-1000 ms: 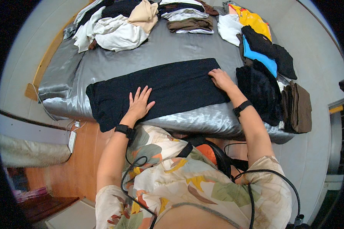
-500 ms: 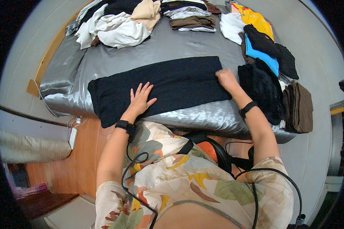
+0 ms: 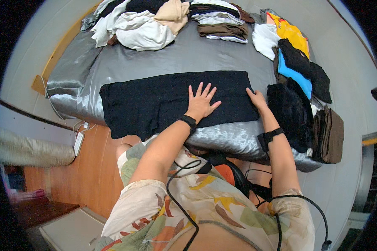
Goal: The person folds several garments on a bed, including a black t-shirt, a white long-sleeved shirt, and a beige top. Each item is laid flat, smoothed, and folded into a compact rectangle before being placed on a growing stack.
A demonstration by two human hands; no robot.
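The largest thing is the bed (image 3: 134,62), which has a shiny grey sheet. On its near side lies the long black cloth (image 3: 155,96), spread almost flat, and its near left corner goes past the front edge of the bed. At the far left there is a loose heap of clothes (image 3: 144,31), mostly white, with beige and black parts. To the right of the cloth, just beside it, lies a black fluffy garment (image 3: 290,115). A folded stack (image 3: 222,31) is at the far middle, and the brown folded clothes (image 3: 331,136) are at the near right corner. A yellow cloth (image 3: 292,33) and a blue cloth (image 3: 295,75) are along the right side.

The left hand (image 3: 202,104) is laid flat on the black cloth with its fingers spread, and it grasps nothing. The right hand (image 3: 256,99) is at the right end of this cloth, with the fingers bent; I cannot tell if it pinches the edge. A black band (image 3: 272,136) is around the right wrist.
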